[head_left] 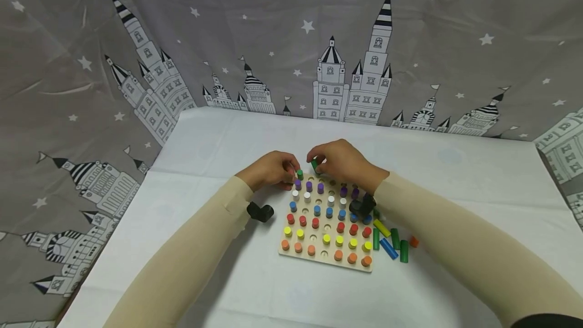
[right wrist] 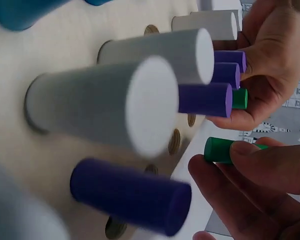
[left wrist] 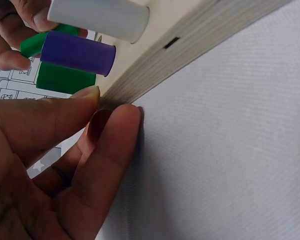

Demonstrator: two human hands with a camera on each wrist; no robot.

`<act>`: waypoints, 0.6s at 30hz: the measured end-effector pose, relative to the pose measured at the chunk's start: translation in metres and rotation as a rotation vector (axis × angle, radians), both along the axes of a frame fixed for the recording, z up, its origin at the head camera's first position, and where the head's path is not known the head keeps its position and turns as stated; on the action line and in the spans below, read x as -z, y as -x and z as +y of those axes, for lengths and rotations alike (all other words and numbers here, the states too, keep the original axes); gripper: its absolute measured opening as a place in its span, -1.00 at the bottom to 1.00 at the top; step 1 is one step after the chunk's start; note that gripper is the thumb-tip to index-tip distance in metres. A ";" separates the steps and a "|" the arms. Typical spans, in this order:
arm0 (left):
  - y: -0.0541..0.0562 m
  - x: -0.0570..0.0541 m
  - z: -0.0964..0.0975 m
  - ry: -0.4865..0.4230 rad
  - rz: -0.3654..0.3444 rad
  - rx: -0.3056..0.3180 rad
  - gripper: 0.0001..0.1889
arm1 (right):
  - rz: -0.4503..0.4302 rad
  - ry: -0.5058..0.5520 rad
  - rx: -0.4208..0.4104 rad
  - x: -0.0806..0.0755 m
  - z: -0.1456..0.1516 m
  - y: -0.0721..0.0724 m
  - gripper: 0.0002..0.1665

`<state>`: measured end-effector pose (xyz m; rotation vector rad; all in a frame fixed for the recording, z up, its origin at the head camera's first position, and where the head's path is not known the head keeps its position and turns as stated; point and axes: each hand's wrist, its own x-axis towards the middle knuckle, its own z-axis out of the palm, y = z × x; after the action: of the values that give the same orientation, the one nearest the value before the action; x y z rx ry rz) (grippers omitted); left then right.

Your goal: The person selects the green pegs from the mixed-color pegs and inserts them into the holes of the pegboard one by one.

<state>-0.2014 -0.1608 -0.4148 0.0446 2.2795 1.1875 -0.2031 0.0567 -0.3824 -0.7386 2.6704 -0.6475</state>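
A wooden pegboard point(head_left: 319, 257) lies on the white cloth, with rows of orange, yellow, red, blue, white and purple pegs and some bare holes. At its far left corner my left hand point(head_left: 269, 170) pinches the board's edge between thumb and finger, beside a standing green peg point(left wrist: 65, 78). A purple peg point(left wrist: 77, 52) stands right by that one. Over the far row my right hand point(head_left: 341, 162) holds another green peg point(right wrist: 219, 150) between thumb and fingers, tilted and apart from the holes. In the right wrist view white pegs point(right wrist: 105, 105) partly hide the far row.
Loose pegs lie right of the board, including several green ones point(head_left: 404, 251), a blue one point(head_left: 388, 248), a yellow one point(head_left: 381, 228) and an orange one point(head_left: 413, 241) near my right sleeve. A grey castle-print curtain point(head_left: 273, 24) hangs behind the table.
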 end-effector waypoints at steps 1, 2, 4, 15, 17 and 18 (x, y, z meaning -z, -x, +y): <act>0.000 0.000 0.000 0.001 0.001 0.003 -0.76 | 0.002 -0.001 -0.005 0.001 -0.001 0.000 -0.64; 0.000 0.001 0.000 0.001 0.002 0.006 -0.76 | 0.002 -0.002 -0.008 0.001 -0.002 -0.001 -0.64; 0.000 0.001 0.001 -0.001 0.002 0.007 -0.75 | 0.009 -0.014 -0.020 0.003 -0.004 -0.002 -0.65; -0.001 0.000 0.000 -0.009 0.008 0.015 -0.75 | 0.059 -0.064 -0.059 0.006 -0.011 -0.004 -0.68; -0.001 0.000 0.000 -0.009 0.009 0.018 -0.75 | 0.064 -0.065 -0.062 0.007 -0.012 -0.004 -0.68; -0.001 0.000 0.000 -0.008 0.011 0.019 -0.75 | 0.063 -0.065 -0.062 0.007 -0.012 -0.004 -0.68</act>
<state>-0.2008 -0.1609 -0.4151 0.0762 2.2788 1.1891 -0.1991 0.0449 -0.3893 -0.8333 2.6999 -0.5274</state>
